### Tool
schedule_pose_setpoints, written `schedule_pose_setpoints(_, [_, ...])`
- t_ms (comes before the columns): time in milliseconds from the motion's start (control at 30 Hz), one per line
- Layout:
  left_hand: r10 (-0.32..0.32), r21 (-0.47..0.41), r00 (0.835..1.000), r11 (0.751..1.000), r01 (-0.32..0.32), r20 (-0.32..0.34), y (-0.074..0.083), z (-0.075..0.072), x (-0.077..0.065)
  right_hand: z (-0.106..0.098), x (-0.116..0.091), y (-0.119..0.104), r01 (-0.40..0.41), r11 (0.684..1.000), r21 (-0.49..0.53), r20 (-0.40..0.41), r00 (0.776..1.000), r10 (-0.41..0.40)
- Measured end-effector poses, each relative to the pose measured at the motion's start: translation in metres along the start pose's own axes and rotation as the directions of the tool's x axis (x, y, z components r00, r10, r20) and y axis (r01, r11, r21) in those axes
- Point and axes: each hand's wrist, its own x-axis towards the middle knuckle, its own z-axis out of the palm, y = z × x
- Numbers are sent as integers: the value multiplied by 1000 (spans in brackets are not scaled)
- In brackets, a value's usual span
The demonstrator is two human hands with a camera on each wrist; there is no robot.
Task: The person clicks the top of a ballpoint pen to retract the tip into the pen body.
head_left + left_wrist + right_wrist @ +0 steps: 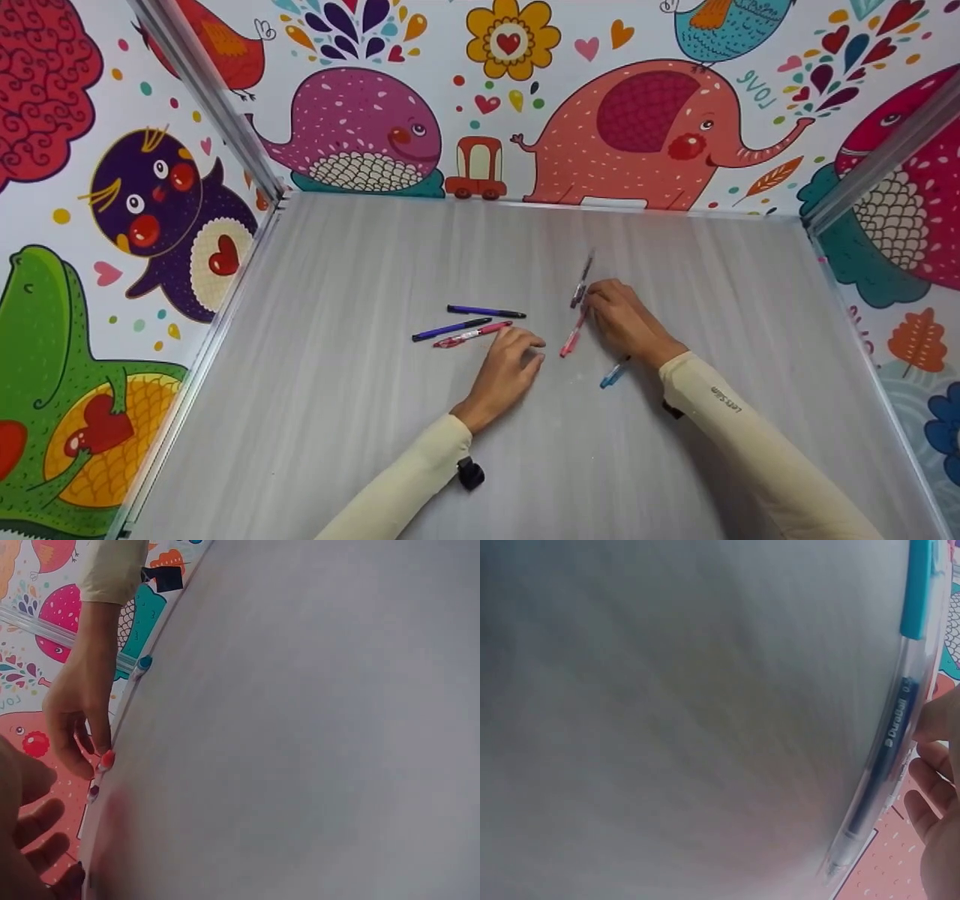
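Observation:
My right hand (626, 319) pinches the upper end of a pink pen (571, 341), which slants on the table; the fingers hide that end. Just beyond the fingertips lies a clear pen with dark ink (580, 285). Beneath the right wrist is a clear pen with a light blue grip (613, 373), seen close up in the right wrist view (915, 600). My left hand (506, 375) hovers or rests by the tip of a red-and-clear pen (469, 335), its fingers loosely bent and holding nothing; contact with that pen cannot be told.
Two dark blue pens (450, 330) (486, 311) lie beside the red-and-clear one, left of centre. The grey wood-grain table (337, 450) is bounded by panels with cartoon animals (637, 135) at the back and both sides, framed by metal edging (202, 360).

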Motion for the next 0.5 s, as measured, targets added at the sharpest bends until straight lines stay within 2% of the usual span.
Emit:
schedule_pose_setpoints(200, [16, 38, 1000, 999, -15, -5, 1, 10, 6, -2, 2, 0, 10, 1000, 0, 28, 1000, -10])
schedule_pose_setpoints(367, [3, 131, 1000, 991, -5, 11, 5, 16, 11, -3, 3, 1, 25, 1000, -3, 61, 998, -25])
schedule_pose_setpoints(500, [-29, 244, 998, 970, 17, 49, 10, 21, 13, -1, 4, 2, 53, 998, -14, 45, 998, -52])
